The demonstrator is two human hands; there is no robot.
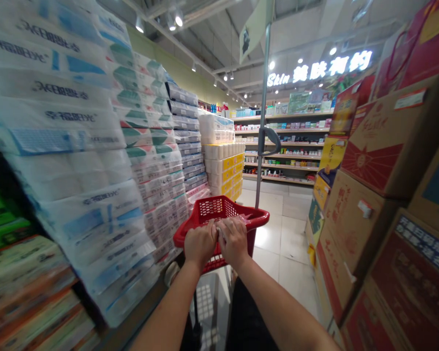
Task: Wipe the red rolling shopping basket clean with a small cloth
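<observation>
In front of me is a red plastic shopping cart (219,205) with a perforated basket. My left hand (200,242) and my right hand (233,239) sit side by side at its near edge, both closed, knuckles up, with their thumbs almost touching. The handle they wrap round is mostly hidden under the fingers. Something pinkish (246,216) shows at the basket's right, too small to name. A grey upright pole (264,92) with a grey loop grip (271,141) rises by the basket's right side; where its foot stands is hidden.
Tall stacks of wrapped tissue rolls (91,170) line the left side. Yellow-banded paper packs (227,173) stand farther ahead. Cardboard cartons (373,151) are piled along the right. A tiled floor aisle (278,219) runs toward stocked shelves (289,139) under a lit sign (320,69).
</observation>
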